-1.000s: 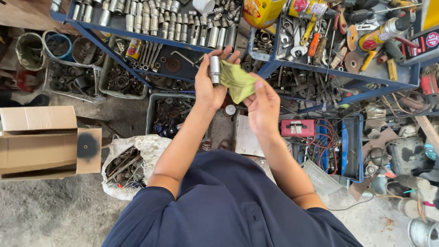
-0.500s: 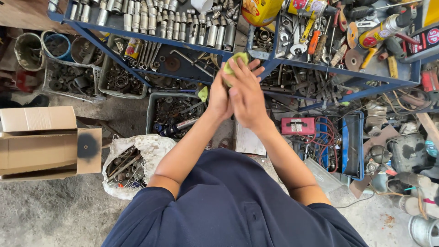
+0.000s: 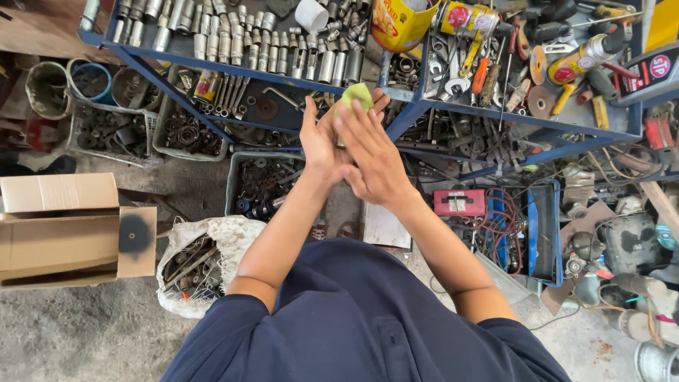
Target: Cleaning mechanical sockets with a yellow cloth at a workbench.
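Observation:
My two hands are pressed together in front of a blue metal shelf (image 3: 424, 106). A yellow-green cloth (image 3: 357, 93) sticks out above the fingertips, squeezed between the palms. My left hand (image 3: 318, 145) lies behind with its fingers pointing up. Laid across it is my right hand (image 3: 368, 155), covering most of the cloth. A small metal socket seen earlier is hidden between the hands.
The shelf holds rows of metal sockets (image 3: 233, 42), a yellow box (image 3: 396, 21), spray cans (image 3: 580, 60) and hand tools. Bins of metal parts (image 3: 184, 131) stand below. An open cardboard box (image 3: 64, 230) and a white sack of parts (image 3: 198, 262) sit left on the floor; a red box (image 3: 460, 203) and wires lie right.
A second ago my left hand held a metal socket up beside the cloth in my right hand. The hands have since closed together over the socket and cloth.

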